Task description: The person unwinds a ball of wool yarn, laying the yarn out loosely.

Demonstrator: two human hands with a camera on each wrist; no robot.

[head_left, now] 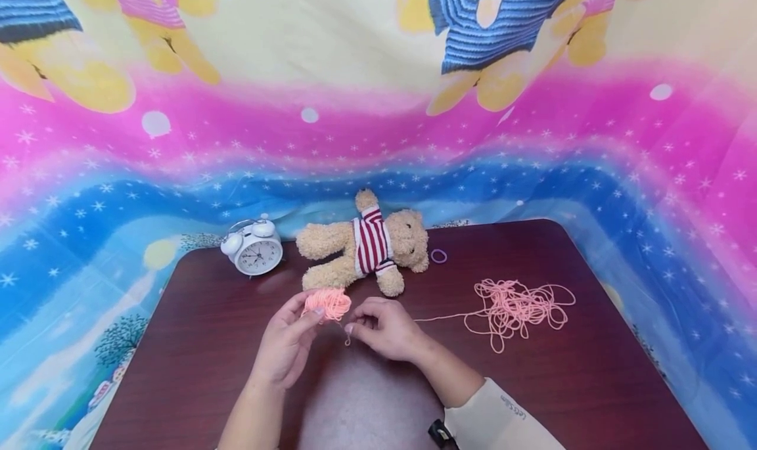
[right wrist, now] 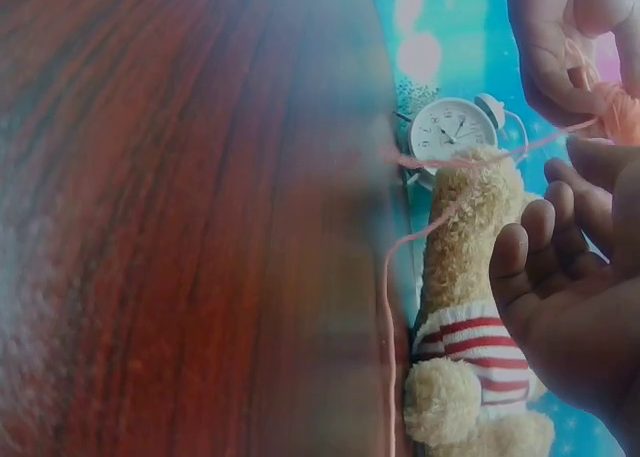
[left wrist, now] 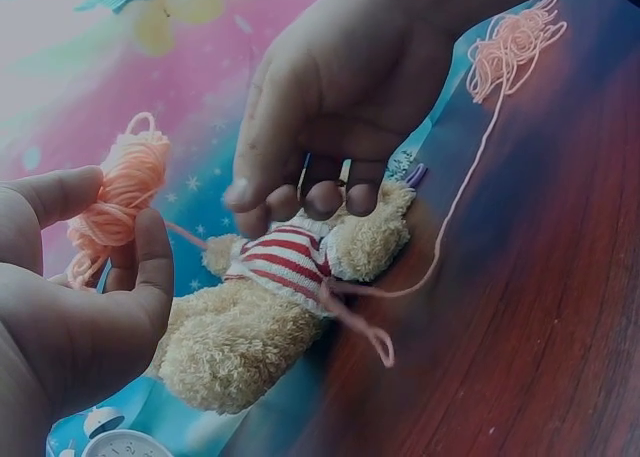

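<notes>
My left hand (head_left: 286, 345) holds a small wound bundle of peach-pink yarn (head_left: 326, 303) between thumb and fingers. In the left wrist view the yarn bundle (left wrist: 125, 192) stands upright in the fingertips, a small loop poking out on top. My right hand (head_left: 387, 328) is just to its right, fingers loosely bent, with no yarn visible inside them in the right wrist view. From the bundle a yarn strand (right wrist: 545, 137) runs close past the right fingertips, hangs in a slack loop, and trails toward a loose tangle of the same yarn (head_left: 514, 305) on the right.
Behind the hands a teddy bear (head_left: 372, 243) in a red-and-white striped shirt lies on the dark wooden table (head_left: 195, 358). A white twin-bell alarm clock (head_left: 257, 253) stands at back left. Near the bear's head lies a purple ring (head_left: 439, 256). A printed curtain (head_left: 378, 128) surrounds the table's back and sides.
</notes>
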